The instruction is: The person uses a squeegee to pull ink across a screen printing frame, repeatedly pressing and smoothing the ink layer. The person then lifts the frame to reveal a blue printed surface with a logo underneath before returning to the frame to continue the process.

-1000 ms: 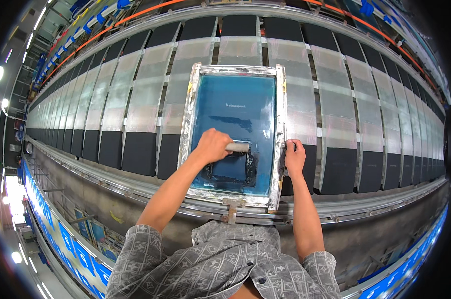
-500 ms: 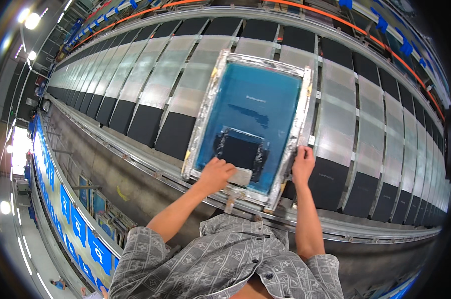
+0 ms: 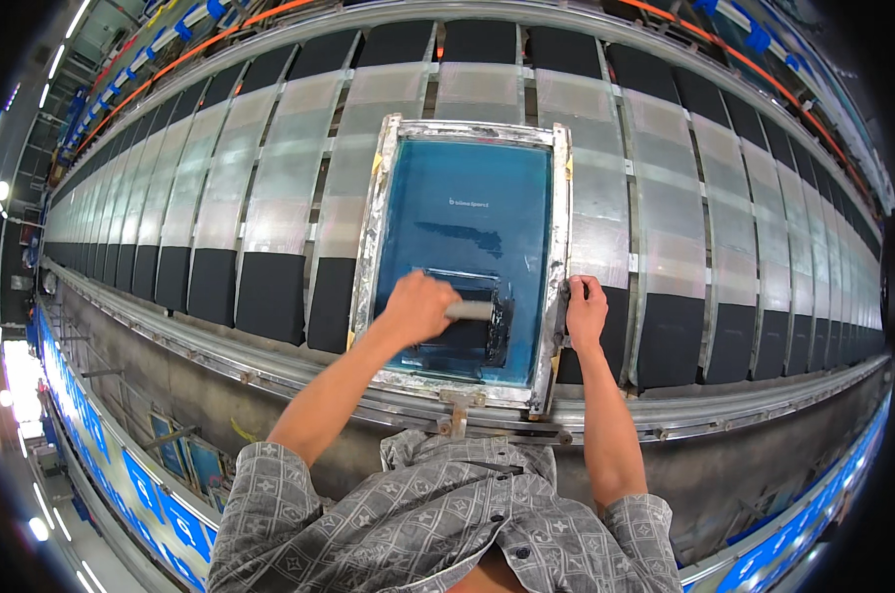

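Observation:
A screen in an aluminium frame [image 3: 562,198], with blue mesh [image 3: 467,178], lies over the row of boards in front of me. My left hand [image 3: 418,306] is closed on a squeegee with a pale handle [image 3: 472,310], in a patch of dark ink [image 3: 497,336] on the lower half of the mesh. My right hand [image 3: 587,311] grips the right side of the frame with fingers curled at its outer edge, beside a small dark fitting. A metal bracket [image 3: 459,415] sits under the frame's near side.
Long boards bearing dark fabric [image 3: 670,336] and pale sheets extend left and right between curved metal rails [image 3: 250,358]. An orange pipe [image 3: 190,59] runs behind. Blue-patterned panels [image 3: 166,504] and leaning framed screens [image 3: 166,445] are at lower left.
Half a second ago the squeegee was at the mesh's near edge; it is now farther up, close to where it was a second ago. The view has swung and returned. My right hand stays on the frame.

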The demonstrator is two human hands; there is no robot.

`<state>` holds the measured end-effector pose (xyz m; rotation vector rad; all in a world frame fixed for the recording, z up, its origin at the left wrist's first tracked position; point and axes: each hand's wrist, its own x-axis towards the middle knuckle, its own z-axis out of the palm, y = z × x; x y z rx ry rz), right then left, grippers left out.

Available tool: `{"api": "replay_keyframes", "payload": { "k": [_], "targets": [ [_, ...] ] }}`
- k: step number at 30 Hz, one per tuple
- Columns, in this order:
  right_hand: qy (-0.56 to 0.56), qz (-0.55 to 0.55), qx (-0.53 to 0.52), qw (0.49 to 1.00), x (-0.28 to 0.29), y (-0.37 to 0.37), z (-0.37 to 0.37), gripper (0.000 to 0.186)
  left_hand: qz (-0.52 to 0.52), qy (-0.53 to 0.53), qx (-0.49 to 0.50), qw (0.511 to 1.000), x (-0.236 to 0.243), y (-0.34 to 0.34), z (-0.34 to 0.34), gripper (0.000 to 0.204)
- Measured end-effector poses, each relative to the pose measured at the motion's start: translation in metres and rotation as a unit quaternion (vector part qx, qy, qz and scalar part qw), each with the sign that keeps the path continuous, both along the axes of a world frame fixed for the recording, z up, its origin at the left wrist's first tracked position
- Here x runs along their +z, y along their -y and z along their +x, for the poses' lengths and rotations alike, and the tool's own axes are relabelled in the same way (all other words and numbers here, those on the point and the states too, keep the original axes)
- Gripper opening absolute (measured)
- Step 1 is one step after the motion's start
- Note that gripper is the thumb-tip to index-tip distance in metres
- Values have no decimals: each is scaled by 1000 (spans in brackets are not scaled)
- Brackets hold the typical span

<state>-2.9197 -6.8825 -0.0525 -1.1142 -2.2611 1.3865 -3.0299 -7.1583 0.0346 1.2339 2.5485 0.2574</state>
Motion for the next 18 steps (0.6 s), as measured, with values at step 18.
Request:
{"api": "replay_keyframes", "payload": {
  "k": [18],
  "targets": [
    [7, -28, 9, 1000, -11, -3, -1, 26, -2, 2, -26, 1000, 3, -3, -9, 17]
  ]
}}
